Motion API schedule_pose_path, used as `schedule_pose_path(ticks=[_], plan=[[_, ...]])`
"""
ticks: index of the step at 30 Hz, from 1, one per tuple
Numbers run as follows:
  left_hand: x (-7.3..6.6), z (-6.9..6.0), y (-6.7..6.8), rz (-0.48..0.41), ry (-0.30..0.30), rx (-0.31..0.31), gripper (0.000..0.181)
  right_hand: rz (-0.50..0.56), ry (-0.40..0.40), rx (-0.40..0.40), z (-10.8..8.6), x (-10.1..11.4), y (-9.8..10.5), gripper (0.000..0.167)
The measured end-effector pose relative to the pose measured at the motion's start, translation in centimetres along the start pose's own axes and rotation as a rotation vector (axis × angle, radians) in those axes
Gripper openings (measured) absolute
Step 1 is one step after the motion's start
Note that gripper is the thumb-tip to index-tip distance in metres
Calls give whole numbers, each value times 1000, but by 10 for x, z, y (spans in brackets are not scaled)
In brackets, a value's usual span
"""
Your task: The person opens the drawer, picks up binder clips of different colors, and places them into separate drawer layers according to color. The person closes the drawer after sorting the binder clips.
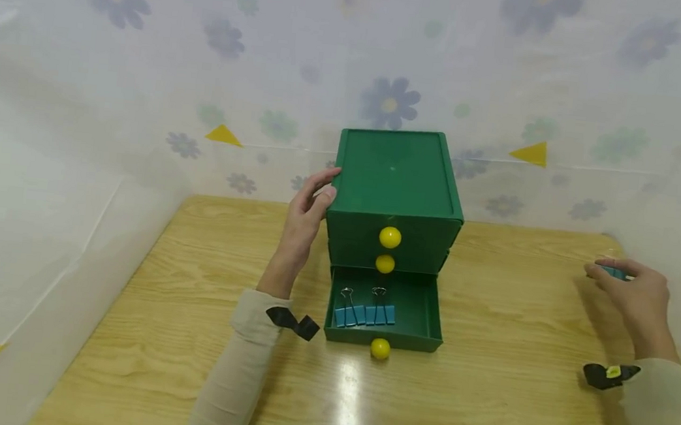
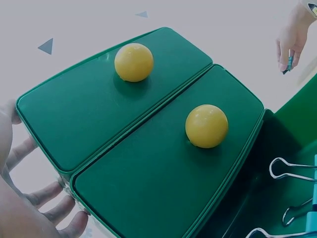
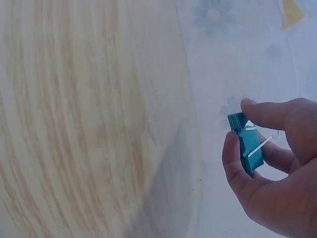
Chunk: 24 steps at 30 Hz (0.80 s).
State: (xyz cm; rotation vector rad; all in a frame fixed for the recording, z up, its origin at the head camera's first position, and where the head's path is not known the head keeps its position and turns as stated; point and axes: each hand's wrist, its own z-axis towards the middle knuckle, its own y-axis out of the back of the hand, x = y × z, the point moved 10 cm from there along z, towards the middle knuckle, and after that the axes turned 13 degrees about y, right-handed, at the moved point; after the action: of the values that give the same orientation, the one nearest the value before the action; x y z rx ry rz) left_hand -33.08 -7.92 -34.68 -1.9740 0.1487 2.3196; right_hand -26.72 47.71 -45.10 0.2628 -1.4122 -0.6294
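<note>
A small green drawer cabinet with yellow ball knobs stands on the table. My left hand rests against its left side, the fingers spread and touching it. The bottom drawer is pulled out, and two blue binder clips lie side by side toward its left. The two upper drawers are closed. Over at the right edge of the table, my right hand pinches a blue binder clip between thumb and fingers, above the surface. Its wire handles point back toward the palm.
The wooden table runs back to a wall covered by a flowered sheet. Yellow triangles are stuck on the sheet. Side sheets border the table at left and right. A dark strap sits on the right cuff.
</note>
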Motion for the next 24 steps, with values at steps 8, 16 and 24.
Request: schedule_pose_path(ticks=[8,16,24], plan=[[0,0,1,-4,-3,2,43,200,43,-1,-14,18,-11,40],[1,0,-1,-7,10,6,43,607,41,-63,-27,32,-20,23],[1,-1,-3,-5,9,9,43,625,80,-65,-39,45,-30,21]])
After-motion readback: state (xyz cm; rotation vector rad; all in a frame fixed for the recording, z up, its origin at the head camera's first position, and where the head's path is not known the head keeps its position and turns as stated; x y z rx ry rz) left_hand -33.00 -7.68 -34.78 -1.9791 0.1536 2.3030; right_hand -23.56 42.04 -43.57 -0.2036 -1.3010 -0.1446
